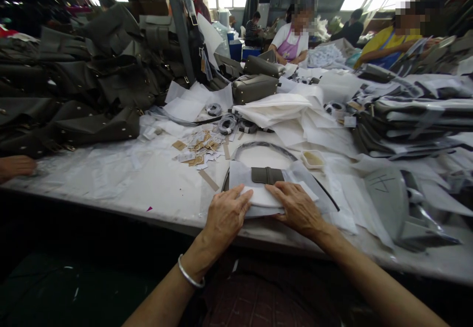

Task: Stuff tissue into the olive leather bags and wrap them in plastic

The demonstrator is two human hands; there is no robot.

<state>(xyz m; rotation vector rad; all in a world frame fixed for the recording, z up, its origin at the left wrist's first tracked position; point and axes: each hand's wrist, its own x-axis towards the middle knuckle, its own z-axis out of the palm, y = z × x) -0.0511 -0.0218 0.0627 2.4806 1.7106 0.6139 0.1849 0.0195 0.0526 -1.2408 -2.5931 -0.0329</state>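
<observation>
A dark grey-green handbag lies at the table's near edge, mostly covered by white wrapping. Its flap with a strap (pixel 266 175) shows through a gap in the middle, and its wrapped handle (pixel 264 144) arches out on the far side. My left hand (pixel 227 212) grips the left part of a folded white sheet (pixel 261 198), fingers over the top. On the same sheet's right part, my right hand (pixel 295 206) closes with fingers bent over it and thumb low at the near edge. A thin black strip (pixel 328 194) sticks out to the right.
Tan and white tags (pixel 203 145) lie in a heap left of the handle. Dark bags (pixel 99 70) are piled at left, and wrapped bags (pixel 410 125) at right. A grey tape dispenser (pixel 391 203) stands near my right arm. A co-worker's hand (pixel 16 168) rests at far left.
</observation>
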